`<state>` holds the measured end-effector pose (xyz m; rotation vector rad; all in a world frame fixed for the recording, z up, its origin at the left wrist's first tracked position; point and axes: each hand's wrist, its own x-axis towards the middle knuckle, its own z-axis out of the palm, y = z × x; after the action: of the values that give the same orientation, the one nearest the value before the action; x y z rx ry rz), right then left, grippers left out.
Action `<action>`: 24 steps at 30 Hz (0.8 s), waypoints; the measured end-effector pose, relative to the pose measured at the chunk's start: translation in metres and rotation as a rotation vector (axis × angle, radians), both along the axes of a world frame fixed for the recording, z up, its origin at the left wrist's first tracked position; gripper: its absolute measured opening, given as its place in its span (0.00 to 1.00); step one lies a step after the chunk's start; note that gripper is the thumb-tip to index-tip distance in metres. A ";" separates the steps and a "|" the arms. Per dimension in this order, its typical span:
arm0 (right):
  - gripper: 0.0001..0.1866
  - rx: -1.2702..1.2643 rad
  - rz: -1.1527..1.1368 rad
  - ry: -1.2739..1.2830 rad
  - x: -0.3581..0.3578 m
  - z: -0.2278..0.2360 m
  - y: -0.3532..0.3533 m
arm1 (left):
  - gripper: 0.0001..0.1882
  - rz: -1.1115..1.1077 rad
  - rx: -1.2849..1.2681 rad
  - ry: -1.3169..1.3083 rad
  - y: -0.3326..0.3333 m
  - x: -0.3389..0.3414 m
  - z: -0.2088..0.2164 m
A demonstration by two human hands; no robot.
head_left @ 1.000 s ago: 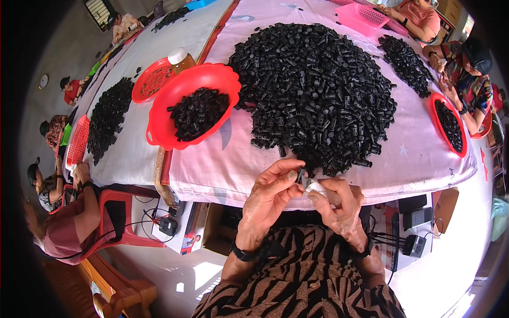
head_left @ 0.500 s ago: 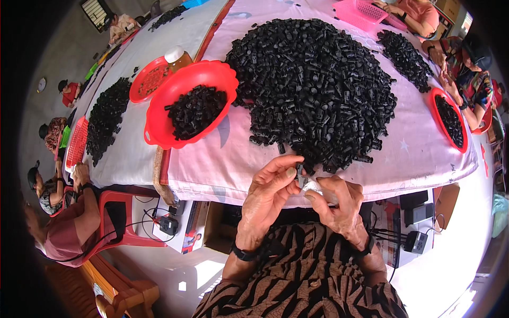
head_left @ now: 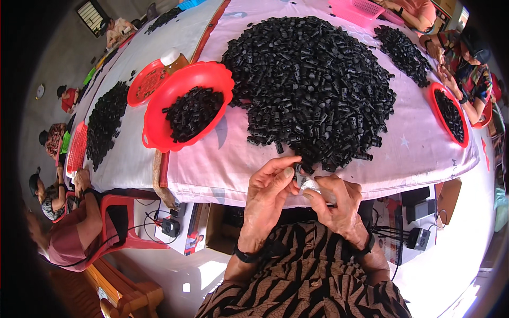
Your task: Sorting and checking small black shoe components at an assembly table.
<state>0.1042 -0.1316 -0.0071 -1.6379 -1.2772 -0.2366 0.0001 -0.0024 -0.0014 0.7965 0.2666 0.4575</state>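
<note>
My left hand [head_left: 269, 186] pinches a small black plastic piece [head_left: 298, 169] between thumb and fingers at the table's front edge. Close beside it, my right hand [head_left: 338, 197] is closed on a crumpled, whitish, shiny scrap [head_left: 310, 185], perhaps cloth or film; its upper end meets the black piece. Just beyond my hands spreads a large pile of black plastic pieces [head_left: 313, 90], short and cylindrical. To the left, a scalloped red bowl [head_left: 154, 119] stands tilted with more black pieces [head_left: 195, 114] in it.
Behind the bowl are a red plate [head_left: 139, 87] and a white-capped jar [head_left: 174, 61]. A smaller black pile [head_left: 403, 55] and a red tray [head_left: 462, 135] lie by a co-worker [head_left: 466, 69] at right. A pink basket [head_left: 355, 13] is farther back. A red chair [head_left: 124, 204] stands at left.
The whole view has shifted slightly. My hands keep almost the same pose, with the black piece and the whitish scrap still held together.
</note>
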 end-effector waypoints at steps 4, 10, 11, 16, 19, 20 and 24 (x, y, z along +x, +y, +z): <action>0.16 0.026 0.033 0.015 -0.001 0.000 0.003 | 0.13 0.060 0.029 0.006 -0.003 0.000 0.001; 0.16 0.042 0.003 0.012 -0.004 -0.004 0.006 | 0.13 0.074 -0.001 0.016 -0.005 0.001 0.000; 0.15 0.049 -0.019 0.006 -0.005 -0.004 0.008 | 0.13 0.080 -0.002 0.016 -0.005 0.002 -0.001; 0.13 0.034 -0.068 -0.004 -0.005 -0.006 0.016 | 0.13 0.112 -0.012 0.038 -0.002 0.005 -0.011; 0.14 -0.023 -0.070 -0.085 -0.002 -0.004 0.017 | 0.13 0.104 -0.016 0.030 -0.001 0.004 -0.014; 0.14 0.028 -0.015 -0.049 0.000 -0.008 0.016 | 0.13 0.088 -0.023 0.004 -0.001 0.004 -0.014; 0.16 0.080 0.018 0.036 0.002 -0.013 0.011 | 0.13 0.120 -0.059 0.050 0.002 0.008 -0.006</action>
<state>0.1059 -0.1202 -0.0205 -1.5551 -1.2392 -0.2432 0.0083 -0.0008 -0.0070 0.7370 0.3738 0.5402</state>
